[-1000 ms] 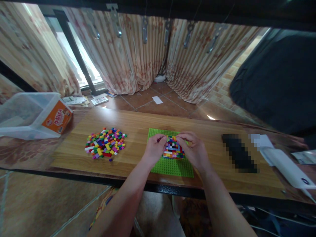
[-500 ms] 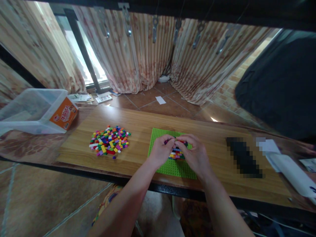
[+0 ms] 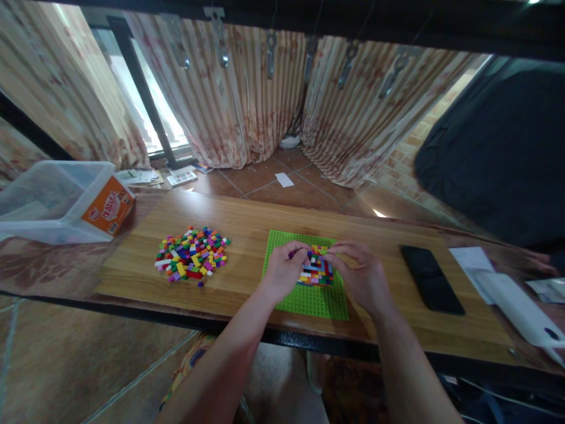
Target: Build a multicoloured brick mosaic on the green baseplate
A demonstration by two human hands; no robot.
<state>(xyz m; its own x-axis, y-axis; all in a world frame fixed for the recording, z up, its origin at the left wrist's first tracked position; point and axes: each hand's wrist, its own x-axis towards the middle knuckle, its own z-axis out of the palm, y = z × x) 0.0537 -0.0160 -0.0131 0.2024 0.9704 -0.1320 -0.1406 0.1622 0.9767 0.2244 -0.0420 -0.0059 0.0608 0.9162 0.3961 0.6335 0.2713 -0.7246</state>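
Note:
A green studded baseplate (image 3: 309, 303) lies on the wooden board, bearing a low build of many-coloured toy bricks (image 3: 316, 275). My left hand (image 3: 286, 268) rests at the build's left side, thumb and fingers pinched together; what they hold, if anything, is hidden. Over the build's upper right edge, my right hand (image 3: 364, 274) has its thumb and fingertips pinched close together. Whatever sits between those fingertips is too small to name. To the left is a loose heap of small coloured bricks (image 3: 192, 256), with a purple brick (image 3: 200, 284) lying just in front of it.
A black phone (image 3: 432, 280) lies on the wooden board (image 3: 247, 218) at right, beside white paper (image 3: 470, 259) and a white oblong device (image 3: 521, 312). At far left stands a clear plastic bin (image 3: 57, 227) with an orange label. Metal clips (image 3: 223, 44) hang from a dark bar above.
My right hand has moved right, away from my left hand, uncovering more of the brick build. My left hand stays by the build. The view has shifted slightly.

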